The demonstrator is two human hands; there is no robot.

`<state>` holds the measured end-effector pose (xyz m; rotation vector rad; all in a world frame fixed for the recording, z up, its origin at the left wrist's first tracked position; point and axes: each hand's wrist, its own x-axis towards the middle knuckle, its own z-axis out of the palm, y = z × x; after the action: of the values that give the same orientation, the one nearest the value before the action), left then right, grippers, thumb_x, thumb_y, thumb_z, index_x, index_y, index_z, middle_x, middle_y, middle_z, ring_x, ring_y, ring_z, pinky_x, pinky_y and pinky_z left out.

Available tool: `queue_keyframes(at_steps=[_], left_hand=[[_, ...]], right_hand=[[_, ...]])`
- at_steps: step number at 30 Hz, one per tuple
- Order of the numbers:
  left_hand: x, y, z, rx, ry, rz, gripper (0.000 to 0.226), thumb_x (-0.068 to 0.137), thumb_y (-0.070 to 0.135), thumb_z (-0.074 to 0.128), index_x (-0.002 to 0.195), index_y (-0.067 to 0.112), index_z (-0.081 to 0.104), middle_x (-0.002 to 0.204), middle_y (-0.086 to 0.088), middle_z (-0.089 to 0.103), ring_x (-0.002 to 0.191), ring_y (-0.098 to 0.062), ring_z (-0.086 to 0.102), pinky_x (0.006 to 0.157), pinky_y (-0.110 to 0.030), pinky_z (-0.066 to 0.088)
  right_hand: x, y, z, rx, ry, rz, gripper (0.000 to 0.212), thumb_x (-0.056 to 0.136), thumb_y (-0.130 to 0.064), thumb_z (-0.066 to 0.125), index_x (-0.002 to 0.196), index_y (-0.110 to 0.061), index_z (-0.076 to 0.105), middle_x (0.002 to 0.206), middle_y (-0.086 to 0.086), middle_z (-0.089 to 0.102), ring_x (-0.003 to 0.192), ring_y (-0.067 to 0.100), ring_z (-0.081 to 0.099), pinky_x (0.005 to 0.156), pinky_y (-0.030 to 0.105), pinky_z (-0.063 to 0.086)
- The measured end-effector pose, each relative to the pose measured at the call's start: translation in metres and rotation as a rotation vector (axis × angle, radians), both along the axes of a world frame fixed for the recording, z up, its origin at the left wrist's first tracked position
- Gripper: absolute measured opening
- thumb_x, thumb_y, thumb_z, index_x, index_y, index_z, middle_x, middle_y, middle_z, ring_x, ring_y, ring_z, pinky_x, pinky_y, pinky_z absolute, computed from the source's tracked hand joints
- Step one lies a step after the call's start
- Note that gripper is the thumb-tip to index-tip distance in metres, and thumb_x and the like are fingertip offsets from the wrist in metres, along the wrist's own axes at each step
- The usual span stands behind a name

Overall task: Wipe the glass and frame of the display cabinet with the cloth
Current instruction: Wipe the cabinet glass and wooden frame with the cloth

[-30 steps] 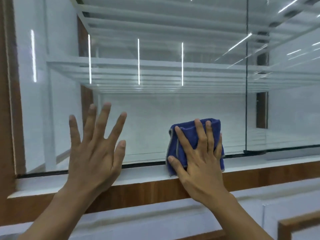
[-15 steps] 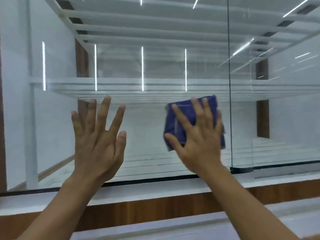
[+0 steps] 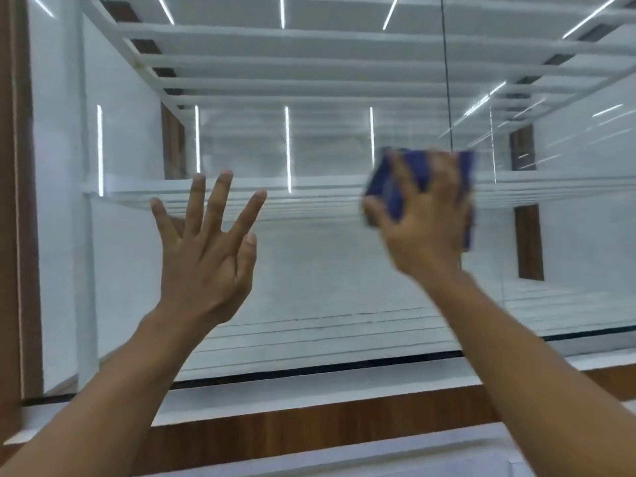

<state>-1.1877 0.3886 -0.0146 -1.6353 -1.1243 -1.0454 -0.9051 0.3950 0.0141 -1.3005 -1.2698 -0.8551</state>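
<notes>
Two hands: both are raised to the display cabinet's front glass point(image 3: 309, 270); I report each below.
Left hand point(image 3: 206, 249): fingers are splayed wide and straight, palm towards the pane, and it holds nothing. I cannot tell whether it touches the glass.
Right hand point(image 3: 426, 232): fingers are spread fairly straight over the back of the cloth and press it flat to the pane, with the thumb at the cloth's left edge. The outline is blurred.
Blue cloth point(image 3: 385, 187): a folded pad under the right hand, level with the inner shelf point(image 3: 137, 187). It is at the vertical seam point(image 3: 446, 80) between panes, its right edge just past it, and well above the black bottom seal point(image 3: 309, 368).
Step in hand: in my judgement, wiping the glass at mid-height near the seam.
Method advised: keep the whole palm on the pad so that the pressure is even. Run overlapping straight strokes and carry each one up to the seam and down to the seal, since grime gathers at the edges. Refold to a clean face if streaks appear.
Frame: the white sill point(image 3: 309, 387), the wooden rail point(image 3: 309, 420) beneath it and the brown upright point(image 3: 7, 201) at the left edge show no cloth contact now.
Risk: the bare left palm could print the pane, so I would brace it on the frame instead.
</notes>
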Motion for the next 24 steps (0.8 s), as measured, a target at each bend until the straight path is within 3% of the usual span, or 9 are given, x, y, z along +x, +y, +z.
queue_keyframes(at_steps=[3,4,7,9,13,15,17,21,24], left_hand=[[0.002,0.003,0.007,0.006,0.005,0.019,0.057,0.101,0.042,0.015,0.158,0.039,0.009,0.169,0.000,-0.005,0.156,-0.026,-0.007,0.116,-0.072,-0.004],[0.002,0.004,0.010,0.006,0.007,0.027,0.058,0.100,0.043,0.017,0.158,0.039,0.008,0.169,0.000,-0.006,0.155,-0.026,-0.008,0.116,-0.072,-0.004],[-0.001,0.006,0.022,0.007,0.003,0.044,0.061,0.099,0.047,0.021,0.158,0.038,0.008,0.169,-0.002,-0.004,0.156,-0.025,-0.007,0.117,-0.071,-0.002],[-0.008,0.006,0.026,0.027,0.024,0.048,0.063,0.099,0.052,0.023,0.158,0.038,0.010,0.169,-0.003,-0.002,0.156,-0.026,-0.004,0.118,-0.069,-0.001],[-0.024,0.006,0.038,0.025,0.057,0.058,0.069,0.095,0.065,0.023,0.158,0.040,0.009,0.169,0.000,-0.007,0.155,-0.026,-0.009,0.119,-0.066,-0.005],[-0.025,0.006,0.048,0.022,0.059,0.056,0.068,0.095,0.065,0.021,0.158,0.041,0.008,0.168,0.000,-0.009,0.155,-0.025,-0.011,0.119,-0.067,-0.004],[-0.022,0.006,0.059,0.018,0.055,0.052,0.067,0.096,0.063,0.019,0.158,0.040,0.007,0.168,-0.001,-0.010,0.155,-0.025,-0.012,0.119,-0.068,-0.004],[-0.021,0.009,0.086,0.026,0.035,0.051,0.071,0.094,0.065,0.019,0.158,0.038,0.007,0.169,-0.002,-0.007,0.155,-0.026,-0.010,0.119,-0.067,-0.003],[-0.025,0.012,0.103,0.050,0.051,0.036,0.070,0.094,0.067,0.020,0.158,0.041,0.006,0.169,-0.002,-0.006,0.155,-0.026,-0.009,0.118,-0.068,-0.003]], right_hand=[[0.006,-0.005,0.018,-0.041,0.319,-0.023,0.072,0.096,-0.069,0.032,0.158,-0.040,0.011,0.166,0.013,0.005,0.154,0.036,-0.003,0.119,0.067,0.007],[-0.019,-0.003,0.021,-0.029,0.247,-0.028,0.072,0.095,-0.068,0.033,0.158,-0.040,0.013,0.166,0.014,0.006,0.154,0.036,-0.003,0.120,0.066,0.006],[-0.093,-0.002,0.013,0.041,-0.399,0.074,0.072,0.093,-0.069,0.036,0.157,-0.039,0.023,0.166,0.008,0.015,0.155,0.031,0.004,0.122,0.061,0.004],[-0.075,-0.002,0.021,0.041,-0.583,0.063,0.073,0.092,-0.072,0.035,0.156,-0.040,0.024,0.167,0.004,0.016,0.155,0.027,0.006,0.123,0.057,0.008],[0.026,-0.003,0.045,0.006,0.023,-0.054,0.080,0.087,-0.078,0.026,0.157,-0.040,0.016,0.164,0.011,0.012,0.153,0.032,0.006,0.119,0.062,0.019],[0.012,-0.005,0.052,-0.029,0.233,-0.048,0.076,0.093,-0.073,0.029,0.158,-0.039,0.010,0.165,0.013,0.006,0.154,0.035,0.000,0.120,0.065,0.013],[-0.046,-0.003,0.055,0.000,0.074,-0.014,0.075,0.094,-0.069,0.037,0.158,-0.040,0.011,0.166,0.013,0.005,0.154,0.035,-0.001,0.122,0.063,0.005],[-0.097,0.004,0.055,0.077,-0.608,0.092,0.076,0.090,-0.070,0.042,0.156,-0.038,0.027,0.166,0.010,0.016,0.155,0.030,0.008,0.123,0.059,0.008],[-0.026,0.007,0.084,0.114,-0.329,-0.003,0.077,0.084,-0.075,0.041,0.153,-0.042,0.031,0.162,0.014,0.022,0.151,0.032,0.016,0.121,0.056,0.020]])
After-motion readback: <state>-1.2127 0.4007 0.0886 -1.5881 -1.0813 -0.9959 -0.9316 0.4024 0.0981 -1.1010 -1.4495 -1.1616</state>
